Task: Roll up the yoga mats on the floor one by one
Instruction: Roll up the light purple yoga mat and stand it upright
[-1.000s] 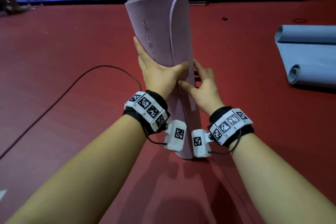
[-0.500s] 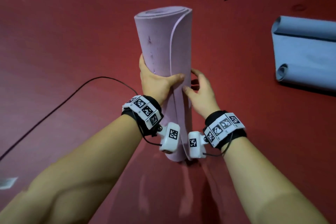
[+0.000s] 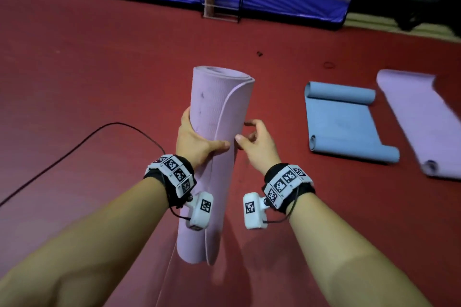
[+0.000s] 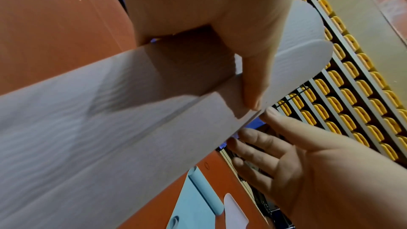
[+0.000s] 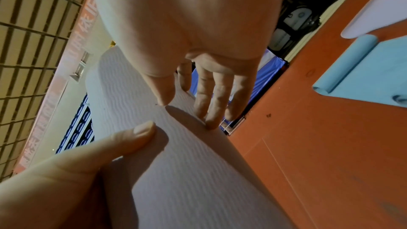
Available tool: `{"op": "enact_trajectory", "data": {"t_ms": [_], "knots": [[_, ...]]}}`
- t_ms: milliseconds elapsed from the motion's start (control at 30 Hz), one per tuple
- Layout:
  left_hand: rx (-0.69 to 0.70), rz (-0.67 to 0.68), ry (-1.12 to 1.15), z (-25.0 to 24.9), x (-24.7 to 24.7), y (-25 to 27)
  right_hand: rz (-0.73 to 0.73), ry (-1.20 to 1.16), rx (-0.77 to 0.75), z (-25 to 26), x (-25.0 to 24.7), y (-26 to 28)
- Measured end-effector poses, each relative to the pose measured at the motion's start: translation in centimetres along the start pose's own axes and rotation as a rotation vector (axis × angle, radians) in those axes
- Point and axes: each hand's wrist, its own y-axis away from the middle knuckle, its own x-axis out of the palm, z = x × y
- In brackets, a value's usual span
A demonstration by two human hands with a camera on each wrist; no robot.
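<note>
Red floor [image 3: 99, 70]; rolled purple mat [image 3: 214, 132] upright.

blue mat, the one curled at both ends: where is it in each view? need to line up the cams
Head: blue mat lies on the red floor, right of centre, beyond the right hand.
Left wrist: bottom centre, below the rolled purple mat.
Right wrist: right edge, upper half.
Shared landmark: the rolled purple mat, gripped by the left hand, shows in all three views.
</note>
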Motion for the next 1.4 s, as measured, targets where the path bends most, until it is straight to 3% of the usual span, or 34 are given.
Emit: {"op": "enact_trajectory", "data": {"t_ms": [200,433,600,733,867,1167,1400], "knots": [[0.089,0.056,-0.035,-13.8,-4.6,-0.1,-0.042,0.047,-0.065,14.8,-4.2,-0.5],[0.192,0.067,-0.253,-20.2,-6.2,-4.6,-0.123,0.051,-0.205,22.2,-7.5,-3.3],[0.194,0.160,-0.386,-21.1,-3.6,-10.1,-0.158,0.131,-0.297,21.5,-11.0,-7.8],[0.189,0.210,-0.469,-21.5,0.9,-16.0,-0.162,0.100,-0.304,19.9,-15.3,-15.0],[0.207,0.246,-0.531,-22.9,6.0,-22.5,0.010,0.233,-0.373,20.7,-19.7,-24.4],[0.261,0.331,-0.597,-25.5,15.1,-37.7,0.298,0.415,-0.207,21.0,-26.3,-42.3],[0.248,0.401,-0.522,-24.0,20.6,-52.5,0.144,0.343,-0.183,17.9,-25.9,-57.2]]}}
